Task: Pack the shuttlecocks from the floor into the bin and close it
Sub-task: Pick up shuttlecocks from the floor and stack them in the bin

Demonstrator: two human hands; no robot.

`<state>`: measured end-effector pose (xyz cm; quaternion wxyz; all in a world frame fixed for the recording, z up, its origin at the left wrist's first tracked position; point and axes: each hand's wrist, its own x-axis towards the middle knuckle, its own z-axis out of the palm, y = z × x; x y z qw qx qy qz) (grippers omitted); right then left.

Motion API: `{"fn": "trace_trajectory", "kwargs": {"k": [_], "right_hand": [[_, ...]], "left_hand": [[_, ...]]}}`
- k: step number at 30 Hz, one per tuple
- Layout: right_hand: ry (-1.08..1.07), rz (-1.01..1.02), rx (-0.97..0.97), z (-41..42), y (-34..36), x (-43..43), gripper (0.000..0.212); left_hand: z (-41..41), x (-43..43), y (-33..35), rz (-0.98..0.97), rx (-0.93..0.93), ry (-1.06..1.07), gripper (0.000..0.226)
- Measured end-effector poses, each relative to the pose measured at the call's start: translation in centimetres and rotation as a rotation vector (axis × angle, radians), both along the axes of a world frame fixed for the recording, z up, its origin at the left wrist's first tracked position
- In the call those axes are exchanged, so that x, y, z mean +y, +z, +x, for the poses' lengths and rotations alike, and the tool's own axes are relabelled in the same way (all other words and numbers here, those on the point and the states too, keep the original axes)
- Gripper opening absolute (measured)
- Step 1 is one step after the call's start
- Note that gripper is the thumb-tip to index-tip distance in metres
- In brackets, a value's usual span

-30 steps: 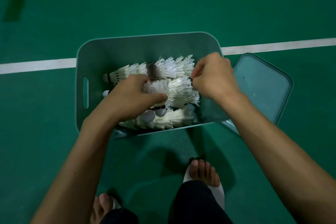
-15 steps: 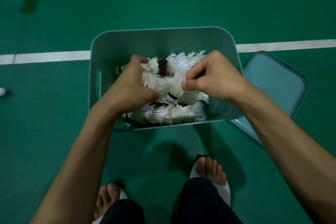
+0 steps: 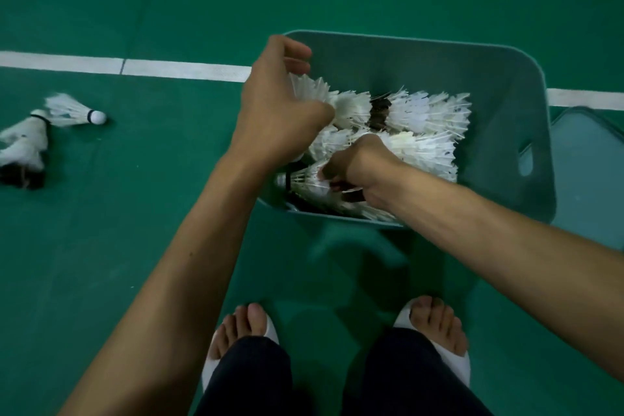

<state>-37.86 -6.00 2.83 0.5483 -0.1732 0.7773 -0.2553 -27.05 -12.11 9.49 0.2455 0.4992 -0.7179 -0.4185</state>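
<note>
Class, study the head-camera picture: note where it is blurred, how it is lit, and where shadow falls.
Head view: dim, even light, no glare; the loose shuttlecocks on the left are motion-smeared, while the shuttlecocks in the bin look crisper; a soft shadow darkens the floor along the bin's near wall.

Both hands are down in the bin: the left hand is at its far left corner, and the right hand is just nearer and to the right. I see each buried among the shuttlecocks, which lie in rows stretching away to the right of the hands. Past the bin's right wall, the lid lies on the floor. Well left of the left hand, a loose shuttlecock lies on the floor just beside a stack further left. The line runs behind the left hand, and the bin sits across it. The feet stand nearer than both hands.
</note>
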Motion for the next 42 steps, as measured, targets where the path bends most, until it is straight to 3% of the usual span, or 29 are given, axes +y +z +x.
{"fn": "trace_trajectory", "kwargs": {"k": [3, 12, 14, 19, 21, 25, 28, 34, 39, 42], "right_hand": [[0.001, 0.068, 0.025, -0.4, -0.4, -0.5, 0.018], [0.184, 0.000, 0.197, 0.6, 0.0, -0.3, 0.027], [0.105, 0.006, 0.098, 0.4, 0.1, -0.3, 0.032], [-0.074, 0.057, -0.122, -0.1, 0.5, 0.6, 0.022], [-0.116, 0.077, -0.156, 0.1, 0.3, 0.6, 0.011], [-0.258, 0.058, -0.194, 0.2, -0.1, 0.2, 0.025], [-0.441, 0.129, -0.150, 0.4, -0.6, 0.4, 0.010], [-0.407, 0.112, -0.054, 0.4, -2.0, -0.7, 0.006], [-0.354, 0.037, -0.171, 0.4, -0.7, 0.0, 0.012], [-0.359, -0.012, -0.205, -0.2, 0.9, 1.0, 0.002]], "left_hand": [[0.1, -0.1, 0.1, -0.021, -0.020, -0.054, 0.060], [-1.2, 0.1, -1.4, -0.059, -0.081, -0.126, 0.060], [-1.1, 0.2, -1.3, -0.074, -0.084, -0.132, 0.059], [-0.7, -0.1, -0.9, -0.097, -0.057, -0.113, 0.059], [-0.8, -0.1, -0.8, -0.078, -0.053, -0.105, 0.059], [-1.0, 0.3, -1.1, -0.069, -0.070, -0.110, 0.059], [-0.8, 0.7, -1.2, -0.062, -0.081, -0.137, 0.060], [-0.7, 1.0, -1.7, -0.072, -0.016, -0.160, 0.058], [-0.3, 0.4, -1.7, -0.092, -0.103, -0.185, 0.060], [0.0, 0.0, -1.6, -0.079, -0.152, -0.258, 0.059]]}}
